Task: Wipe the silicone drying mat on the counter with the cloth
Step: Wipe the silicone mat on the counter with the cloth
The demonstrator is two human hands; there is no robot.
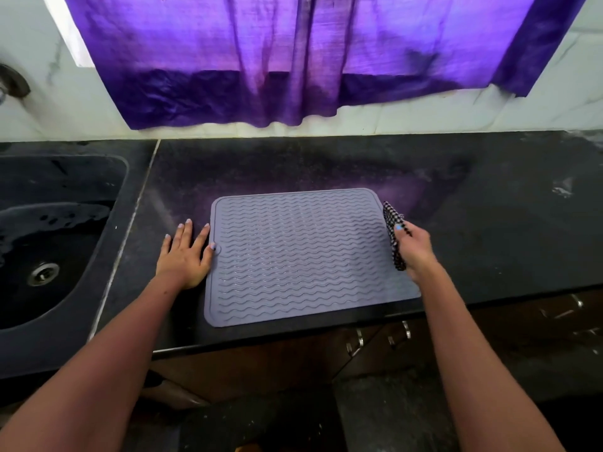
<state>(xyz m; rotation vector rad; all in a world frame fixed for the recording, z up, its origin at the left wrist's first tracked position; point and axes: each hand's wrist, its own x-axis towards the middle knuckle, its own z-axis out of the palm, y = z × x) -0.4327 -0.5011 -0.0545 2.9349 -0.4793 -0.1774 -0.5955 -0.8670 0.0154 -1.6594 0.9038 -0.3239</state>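
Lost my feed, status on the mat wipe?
Left hand flat at mat left edge, thumb on it. Right hand grips checked cloth at right edge. Nothing on mat.

One mat [300,256], one cloth [393,236], two hands [184,259].

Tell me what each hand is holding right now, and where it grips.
The right hand grips the checkered cloth around its bunched middle. The left hand holds nothing; it lies flat beside the mat, thumb on its edge.

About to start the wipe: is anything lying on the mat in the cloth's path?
Nothing visible does. The mat is bare across its ribbed top. The right hand holds the cloth at its right edge; the left hand rests flat at the left edge, thumb just on the rim.
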